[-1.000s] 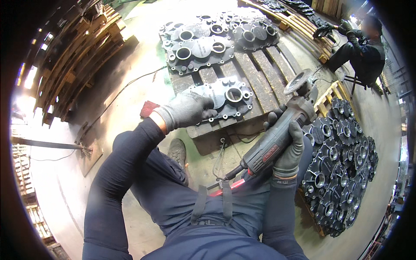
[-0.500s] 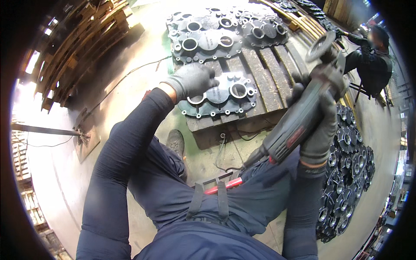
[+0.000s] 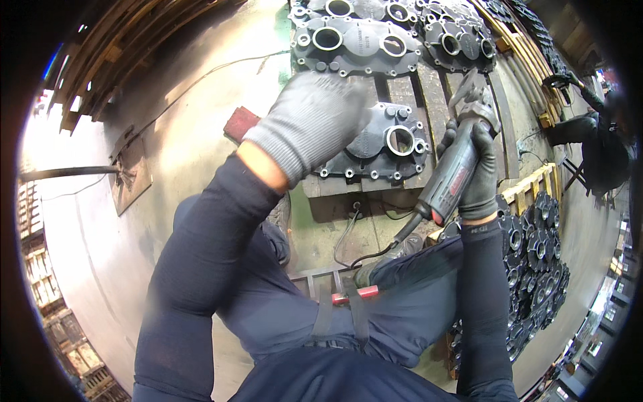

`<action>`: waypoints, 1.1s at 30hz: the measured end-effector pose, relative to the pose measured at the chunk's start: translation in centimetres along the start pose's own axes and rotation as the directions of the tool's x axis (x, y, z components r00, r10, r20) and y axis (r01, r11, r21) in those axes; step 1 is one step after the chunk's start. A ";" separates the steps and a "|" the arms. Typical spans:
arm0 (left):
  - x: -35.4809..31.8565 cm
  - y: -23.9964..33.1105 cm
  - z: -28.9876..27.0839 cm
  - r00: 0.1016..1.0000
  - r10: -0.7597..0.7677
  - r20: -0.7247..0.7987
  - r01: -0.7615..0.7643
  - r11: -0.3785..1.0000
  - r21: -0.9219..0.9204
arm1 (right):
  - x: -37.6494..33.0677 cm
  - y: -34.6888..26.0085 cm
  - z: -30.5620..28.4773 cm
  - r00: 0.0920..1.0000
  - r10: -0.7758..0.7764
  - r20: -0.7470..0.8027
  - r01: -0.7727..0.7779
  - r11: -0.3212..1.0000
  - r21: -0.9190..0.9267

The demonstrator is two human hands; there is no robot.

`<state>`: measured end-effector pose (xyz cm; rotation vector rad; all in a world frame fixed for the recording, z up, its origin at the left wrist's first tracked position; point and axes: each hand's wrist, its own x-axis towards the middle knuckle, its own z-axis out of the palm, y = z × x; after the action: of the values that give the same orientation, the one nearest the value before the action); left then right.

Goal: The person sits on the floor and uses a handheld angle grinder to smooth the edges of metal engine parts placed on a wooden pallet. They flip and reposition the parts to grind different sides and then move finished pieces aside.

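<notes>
My right hand (image 3: 483,171), in a dark grey work glove, is wrapped round the body of an angle grinder (image 3: 447,175). The grinder's head and disc (image 3: 469,94) point away from me, over the slats right of the nearest casting. A dark metal cover casting (image 3: 367,144) with round bored openings and bolt holes along its edge lies flat on the pallet. My gloved left hand (image 3: 315,117) hovers in front of that casting's left part and hides it. Its fingers are smeared by motion, and no object shows in them.
More castings (image 3: 358,45) lie at the far end of the wooden pallet (image 3: 402,94). Stacked castings (image 3: 536,261) stand at my right. The grinder's cord (image 3: 375,256) runs down by my feet. A dark red block (image 3: 240,124) is left of the pallet. Another person (image 3: 596,134) is at far right.
My left hand has come up nearer to me, uncovering the red block beside it. My right hand has lowered the grinder away from me, toward the pallet. The view has shifted.
</notes>
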<state>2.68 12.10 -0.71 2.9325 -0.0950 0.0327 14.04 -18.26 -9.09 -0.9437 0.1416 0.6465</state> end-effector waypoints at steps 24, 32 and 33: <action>-4.3 6.4 0.8 0.984 0.172 0.055 -0.166 0.982 -0.093 | -13.6 -0.8 1.7 0.956 -0.237 -0.170 0.213 0.965 -0.150; -2.7 8.2 -0.4 0.983 0.161 0.087 -0.120 0.926 -0.358 | -12.9 -0.3 0.7 0.946 -0.297 -0.126 0.273 0.945 -0.182; -2.5 8.5 0.0 0.981 0.131 0.144 -0.056 0.899 -0.434 | -11.8 -0.3 0.4 0.958 -0.276 -0.084 0.261 0.953 -0.153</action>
<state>-0.35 3.98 0.99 2.4811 -0.2381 -0.2000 4.63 -23.43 -4.09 -1.1110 0.0591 0.3578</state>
